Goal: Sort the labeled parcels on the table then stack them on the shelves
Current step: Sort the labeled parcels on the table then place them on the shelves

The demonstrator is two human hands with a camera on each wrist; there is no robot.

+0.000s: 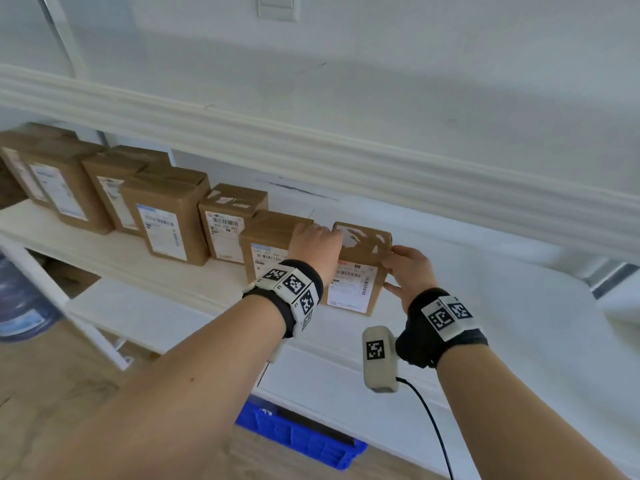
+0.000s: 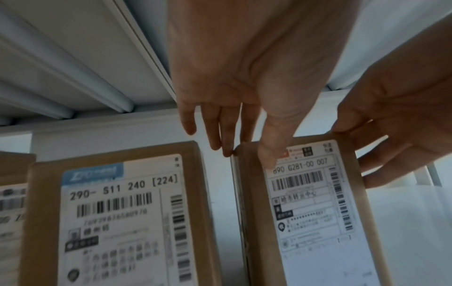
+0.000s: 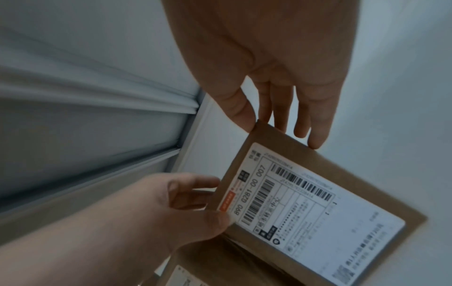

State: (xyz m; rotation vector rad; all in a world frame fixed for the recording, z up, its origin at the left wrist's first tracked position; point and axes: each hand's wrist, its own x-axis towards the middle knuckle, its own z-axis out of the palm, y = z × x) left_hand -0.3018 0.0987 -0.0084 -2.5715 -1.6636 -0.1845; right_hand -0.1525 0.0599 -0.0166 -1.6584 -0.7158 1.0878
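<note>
A brown parcel [image 1: 353,282] with a white label reading 890 G281-00 007 stands upright on the white shelf [image 1: 485,306], at the right end of a row. My left hand [image 1: 315,244] grips its top left corner, thumb on the label front and fingers round the left edge, as the left wrist view [image 2: 246,154] and the right wrist view [image 3: 210,201] show. My right hand [image 1: 401,268] touches the parcel's [image 3: 318,203] right edge with straight fingers [image 3: 315,141]. A small gap separates it from the neighbouring parcel [image 2: 117,212], labelled 290- S11 240.
Several more brown labelled parcels [image 1: 166,220] stand in a row leftward along the shelf. The upper shelf's rim [image 1: 311,147] runs just overhead. Bare shelf lies right of the held parcel. Below are a lower shelf [image 1: 138,317], a blue crate [image 1: 301,434] and a water bottle [image 1: 20,306].
</note>
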